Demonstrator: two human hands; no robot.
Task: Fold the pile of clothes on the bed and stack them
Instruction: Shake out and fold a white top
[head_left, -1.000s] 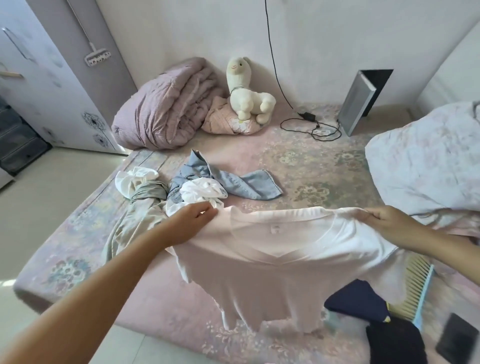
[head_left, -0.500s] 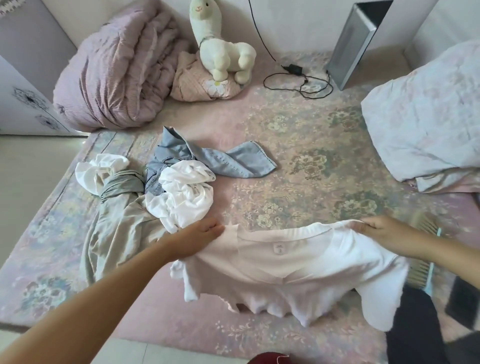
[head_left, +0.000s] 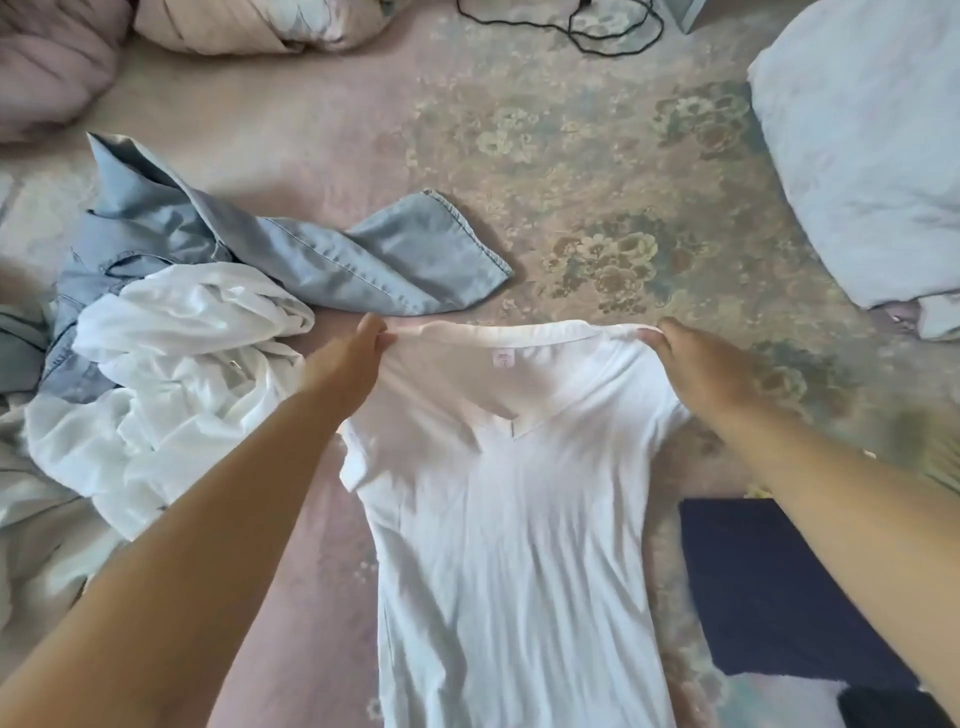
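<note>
white v-neck shirt (head_left: 514, 519) flat on bed (head_left: 597, 171); left hand (head_left: 347, 364), right hand (head_left: 696, 371) each pinching shoulder.

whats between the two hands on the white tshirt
In the head view, the t-shirt's neckline with its small label spans the stretch between the left hand and right hand, each pinching a shoulder.

The T-shirt (head_left: 514, 519) lies spread on the bed (head_left: 597, 171), neckline away from the person. The left hand (head_left: 353, 364) grips its left shoulder, the right hand (head_left: 696, 369) its right shoulder. Left of the T-shirt sits a crumpled blouse (head_left: 176, 374), on top of a denim shirt (head_left: 322, 254) whose sleeve reaches behind the T-shirt's collar. Right of the T-shirt lies a folded garment (head_left: 769, 597). Far behind the T-shirt runs a cable (head_left: 587, 31); behind and right rests a pillow (head_left: 872, 156).
</note>
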